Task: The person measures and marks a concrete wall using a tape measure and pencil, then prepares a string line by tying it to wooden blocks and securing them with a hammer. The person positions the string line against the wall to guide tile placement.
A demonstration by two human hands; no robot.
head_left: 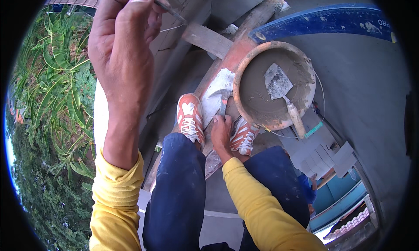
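Note:
My left hand is raised at the upper left, its thumb and fingers pinching a thin, pointed grey metal rod. Whether it is a nail or another tool does not show. A thin pale wire or string runs near its tip. Down between my shoes, my right hand grips a hammer by the handle, with the metal head uppermost over a whitish patch on the plank. Right of the hammer is a round bucket of grey mortar. A pointing trowel rests in it, its wooden handle across the rim.
My shoes stand on narrow planks high up. A short board crosses them. A long blue straightedge lies at the upper right by the grey wall. Far below, a person in blue is partly visible; greenery fills the left.

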